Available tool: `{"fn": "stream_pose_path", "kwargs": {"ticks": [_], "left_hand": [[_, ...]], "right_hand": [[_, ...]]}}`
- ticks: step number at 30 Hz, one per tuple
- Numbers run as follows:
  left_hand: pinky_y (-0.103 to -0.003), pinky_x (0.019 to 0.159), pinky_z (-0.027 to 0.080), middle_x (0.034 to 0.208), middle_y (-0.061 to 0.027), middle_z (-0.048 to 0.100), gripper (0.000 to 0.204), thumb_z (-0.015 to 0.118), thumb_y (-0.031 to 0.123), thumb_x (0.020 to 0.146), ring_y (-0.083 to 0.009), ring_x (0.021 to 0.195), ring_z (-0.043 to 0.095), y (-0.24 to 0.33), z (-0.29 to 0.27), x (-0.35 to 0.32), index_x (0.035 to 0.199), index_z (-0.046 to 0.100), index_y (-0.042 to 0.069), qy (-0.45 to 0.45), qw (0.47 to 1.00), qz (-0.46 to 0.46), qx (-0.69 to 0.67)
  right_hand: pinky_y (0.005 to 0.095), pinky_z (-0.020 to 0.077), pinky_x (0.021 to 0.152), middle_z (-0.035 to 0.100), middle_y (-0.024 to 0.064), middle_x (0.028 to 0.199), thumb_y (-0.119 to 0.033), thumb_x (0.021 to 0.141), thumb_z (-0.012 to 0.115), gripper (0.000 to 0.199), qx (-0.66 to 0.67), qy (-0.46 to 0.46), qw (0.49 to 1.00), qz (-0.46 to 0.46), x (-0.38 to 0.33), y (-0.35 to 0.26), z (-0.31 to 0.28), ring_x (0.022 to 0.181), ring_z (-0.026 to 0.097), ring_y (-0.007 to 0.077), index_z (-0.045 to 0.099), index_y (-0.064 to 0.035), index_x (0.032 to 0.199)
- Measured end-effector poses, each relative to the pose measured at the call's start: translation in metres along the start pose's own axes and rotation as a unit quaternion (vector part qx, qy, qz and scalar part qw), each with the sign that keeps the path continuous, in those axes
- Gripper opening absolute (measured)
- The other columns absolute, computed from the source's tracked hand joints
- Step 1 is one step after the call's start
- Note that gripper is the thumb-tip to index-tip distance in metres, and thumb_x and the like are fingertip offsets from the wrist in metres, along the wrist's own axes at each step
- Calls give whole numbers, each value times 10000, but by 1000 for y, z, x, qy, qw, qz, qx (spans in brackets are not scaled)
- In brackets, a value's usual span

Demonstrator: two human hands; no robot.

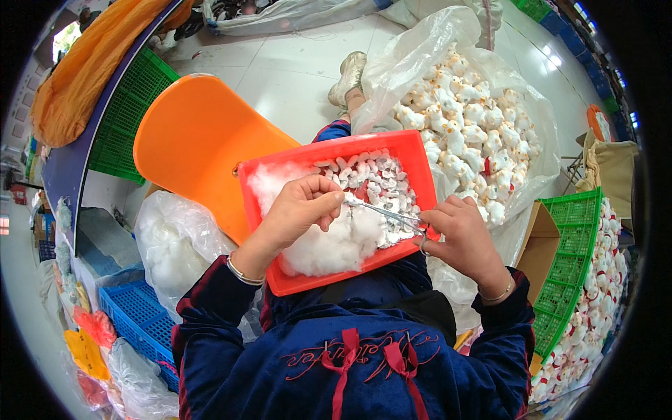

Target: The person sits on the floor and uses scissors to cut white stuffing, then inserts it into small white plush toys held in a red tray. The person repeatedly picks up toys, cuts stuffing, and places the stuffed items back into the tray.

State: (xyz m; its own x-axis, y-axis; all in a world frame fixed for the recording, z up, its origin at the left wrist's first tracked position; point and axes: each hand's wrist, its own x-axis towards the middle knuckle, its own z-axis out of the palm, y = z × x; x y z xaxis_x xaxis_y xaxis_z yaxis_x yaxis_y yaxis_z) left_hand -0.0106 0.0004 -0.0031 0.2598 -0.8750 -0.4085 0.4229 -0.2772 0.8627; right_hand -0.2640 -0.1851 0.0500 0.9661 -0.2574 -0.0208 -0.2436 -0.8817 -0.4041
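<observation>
White piece [351,199] near metal tool [389,212]: too small to identify.

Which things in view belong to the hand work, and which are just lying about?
In the work:
- metal scissor-handled tool, in the right hand
- small white piece, at the left hand
- red tray with white stuffing

Apparently just lying about:
- orange chair
- blue crate
- green crate

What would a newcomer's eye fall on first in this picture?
Probably the red tray at the centre, with fluffy white stuffing. At its right edge, the right hand holds a scissor-handled metal tool. Left of the tray is a curved orange panel; at upper right, white plush figures in a clear bag.
</observation>
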Motion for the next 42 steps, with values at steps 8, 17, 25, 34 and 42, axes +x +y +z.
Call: {"fn": "stream_pose_path", "kwargs": {"ticks": [8, 17, 25, 34, 42], "left_hand": [[-193, 669, 485, 891, 16, 652, 65, 711, 35, 928, -35, 744, 596, 4, 11, -7, 986, 682, 24, 41, 984, 133, 109], [-179, 677, 444, 905, 50, 602, 168, 716, 7, 916, -19, 766, 543, -4, 11, -6, 1071, 653, 31, 63, 964, 208, 154], [-183, 672, 458, 923, 5, 651, 262, 689, 13, 945, -42, 751, 572, -4, 18, -5, 1206, 666, 22, 78, 982, 162, 49], [-233, 645, 585, 995, -97, 729, 103, 644, 55, 998, -172, 877, 748, -13, 14, -3, 1083, 673, 6, 98, 981, 115, -118], [-267, 730, 610, 1025, -93, 741, 156, 693, 139, 993, -168, 903, 746, -15, 17, -3, 1069, 696, 2, 143, 978, 123, -90]], "right_hand": [[390, 478, 898, 678, 91, 1027, -256, 690, 894, 482, 205, -35, 978, 33, -2, 8, -3, 992, 638, 291, 694, -42, 1074], [367, 514, 876, 692, 109, 983, -238, 723, 880, 474, 273, -13, 962, 20, 13, 10, 28, 964, 662, 275, 692, -18, 1098], [348, 531, 745, 697, 121, 835, -181, 764, 850, 365, 312, -76, 943, 84, 18, 1, 31, 775, 671, 247, 711, 7, 1044], [376, 515, 719, 672, 98, 772, -173, 758, 846, 327, 257, 28, 965, 38, 18, -3, 45, 750, 658, 258, 716, -14, 1013], [411, 476, 707, 638, 68, 717, -222, 769, 829, 274, 194, 21, 981, 21, 21, -14, 46, 733, 629, 286, 726, -44, 951]]}}
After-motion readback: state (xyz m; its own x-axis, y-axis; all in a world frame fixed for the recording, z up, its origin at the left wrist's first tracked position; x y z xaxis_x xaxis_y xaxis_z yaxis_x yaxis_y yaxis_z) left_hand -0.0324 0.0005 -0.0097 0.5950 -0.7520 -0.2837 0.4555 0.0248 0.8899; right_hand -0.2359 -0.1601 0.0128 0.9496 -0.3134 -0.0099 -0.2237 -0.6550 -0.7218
